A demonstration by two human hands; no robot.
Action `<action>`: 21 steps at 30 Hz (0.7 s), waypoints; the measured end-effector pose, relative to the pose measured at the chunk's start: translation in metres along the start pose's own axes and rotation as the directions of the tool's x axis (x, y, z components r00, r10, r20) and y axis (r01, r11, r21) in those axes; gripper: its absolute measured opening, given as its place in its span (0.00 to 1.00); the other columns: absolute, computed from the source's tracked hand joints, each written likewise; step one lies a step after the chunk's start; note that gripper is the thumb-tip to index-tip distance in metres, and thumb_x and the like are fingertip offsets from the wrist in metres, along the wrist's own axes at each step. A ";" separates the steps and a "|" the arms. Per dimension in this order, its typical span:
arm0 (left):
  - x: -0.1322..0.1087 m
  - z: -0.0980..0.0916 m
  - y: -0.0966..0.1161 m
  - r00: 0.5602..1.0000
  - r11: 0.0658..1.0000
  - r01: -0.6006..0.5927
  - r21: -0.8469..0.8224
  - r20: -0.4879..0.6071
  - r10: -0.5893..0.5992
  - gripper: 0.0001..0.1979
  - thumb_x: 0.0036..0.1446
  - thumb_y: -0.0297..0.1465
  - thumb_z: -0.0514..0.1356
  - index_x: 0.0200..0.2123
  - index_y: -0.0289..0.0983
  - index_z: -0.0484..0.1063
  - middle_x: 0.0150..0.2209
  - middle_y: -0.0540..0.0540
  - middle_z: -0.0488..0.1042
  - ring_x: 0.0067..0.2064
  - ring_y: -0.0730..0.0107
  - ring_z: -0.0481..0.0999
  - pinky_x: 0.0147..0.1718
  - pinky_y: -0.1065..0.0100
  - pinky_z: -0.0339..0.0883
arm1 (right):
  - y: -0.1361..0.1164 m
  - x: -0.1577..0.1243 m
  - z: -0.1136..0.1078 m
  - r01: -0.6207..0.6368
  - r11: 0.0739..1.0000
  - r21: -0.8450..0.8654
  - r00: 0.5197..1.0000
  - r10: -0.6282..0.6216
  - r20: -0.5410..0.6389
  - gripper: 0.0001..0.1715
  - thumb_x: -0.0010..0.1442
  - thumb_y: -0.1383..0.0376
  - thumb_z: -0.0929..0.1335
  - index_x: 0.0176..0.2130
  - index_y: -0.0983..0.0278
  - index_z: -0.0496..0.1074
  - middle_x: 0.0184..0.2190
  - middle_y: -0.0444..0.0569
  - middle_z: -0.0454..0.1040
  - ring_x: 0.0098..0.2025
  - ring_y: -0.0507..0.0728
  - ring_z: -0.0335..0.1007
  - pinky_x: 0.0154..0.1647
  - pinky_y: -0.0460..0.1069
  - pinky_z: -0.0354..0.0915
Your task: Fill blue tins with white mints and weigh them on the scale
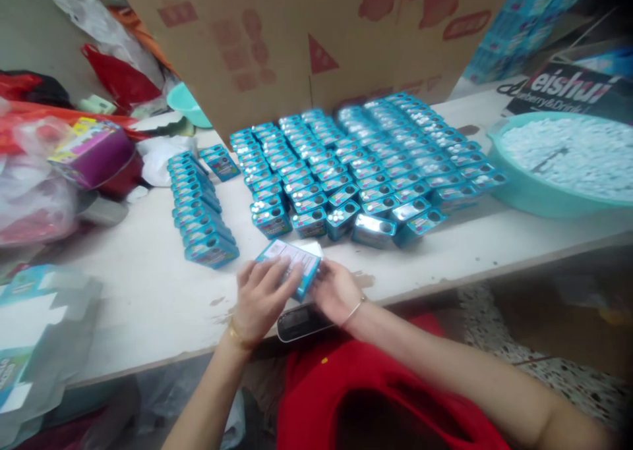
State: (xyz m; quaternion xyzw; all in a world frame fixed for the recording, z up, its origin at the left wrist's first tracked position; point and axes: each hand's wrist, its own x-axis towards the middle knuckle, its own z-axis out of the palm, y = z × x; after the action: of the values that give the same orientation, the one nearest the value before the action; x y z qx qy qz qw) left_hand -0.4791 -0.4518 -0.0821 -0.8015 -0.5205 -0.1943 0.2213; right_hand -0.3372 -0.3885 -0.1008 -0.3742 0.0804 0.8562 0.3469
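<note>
A small blue box (310,271) with a pale printed face is held between my two hands near the table's front edge. My left hand (264,288) lies over its printed face, the fingers bent on it. From the right, my right hand (339,290) grips the box's end, palm turned up and fingers partly hidden beneath. Something white shows behind the box's top edge. Many similar blue boxes (311,221) stand in close rows just beyond my hands. A separate row of blue boxes (210,251) stands to the left.
A large cardboard box (277,48) rises behind the rows. At the right is a turquoise basin (524,196) full of small white pieces. Flattened cartons (34,331) lie at the left on the white table (138,305). A dark device (301,321) sits at the front edge.
</note>
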 end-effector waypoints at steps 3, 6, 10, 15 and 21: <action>-0.007 0.003 0.001 0.998 0.999 -0.003 0.050 -0.066 0.007 0.16 0.58 0.23 0.59 0.48 0.45 0.73 0.42 0.46 0.78 0.45 0.64 0.73 0.48 0.61 0.55 | 0.005 -0.001 0.004 -0.010 0.998 0.059 0.999 0.008 0.032 0.12 0.63 0.71 0.59 0.33 0.68 0.70 0.27 0.50 0.75 0.30 0.53 0.72 0.36 0.48 0.71; -0.013 0.009 0.002 0.995 0.999 0.022 0.036 -0.103 -0.019 0.17 0.58 0.24 0.58 0.49 0.45 0.73 0.41 0.45 0.78 0.44 0.64 0.73 0.47 0.61 0.55 | 0.008 -0.003 0.009 -0.014 0.996 0.085 1.000 0.012 0.020 0.13 0.63 0.72 0.59 0.33 0.69 0.71 0.27 0.50 0.76 0.29 0.53 0.73 0.35 0.48 0.71; -0.017 0.016 0.003 0.979 0.989 0.142 -0.052 -0.142 -0.148 0.21 0.56 0.24 0.58 0.52 0.45 0.71 0.42 0.43 0.77 0.43 0.61 0.72 0.44 0.59 0.55 | 0.004 -0.006 0.012 0.010 0.997 0.082 1.000 -0.011 0.014 0.13 0.64 0.73 0.59 0.33 0.70 0.71 0.27 0.49 0.76 0.29 0.51 0.72 0.34 0.45 0.72; -0.020 0.023 0.005 0.959 0.963 0.234 -0.136 -0.130 -0.251 0.22 0.53 0.23 0.57 0.52 0.42 0.70 0.44 0.41 0.75 0.42 0.59 0.71 0.42 0.58 0.56 | -0.006 -0.006 0.005 0.053 0.998 0.032 0.997 -0.054 0.048 0.12 0.60 0.76 0.61 0.30 0.71 0.72 0.27 0.49 0.76 0.28 0.49 0.72 0.34 0.43 0.71; -0.015 0.020 0.010 0.965 0.988 0.135 -0.070 -0.216 -0.148 0.18 0.54 0.24 0.59 0.49 0.41 0.72 0.42 0.41 0.77 0.44 0.59 0.73 0.44 0.58 0.56 | -0.008 -0.009 -0.002 0.052 0.999 0.010 0.994 -0.053 0.094 0.12 0.62 0.74 0.61 0.34 0.71 0.74 0.31 0.52 0.78 0.32 0.52 0.74 0.37 0.45 0.72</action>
State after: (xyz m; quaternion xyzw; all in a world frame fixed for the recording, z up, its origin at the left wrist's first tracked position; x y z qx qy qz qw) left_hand -0.4740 -0.4555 -0.1086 -0.7415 -0.5431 -0.3115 0.2412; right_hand -0.3268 -0.3885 -0.0950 -0.3341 0.0575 0.8632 0.3741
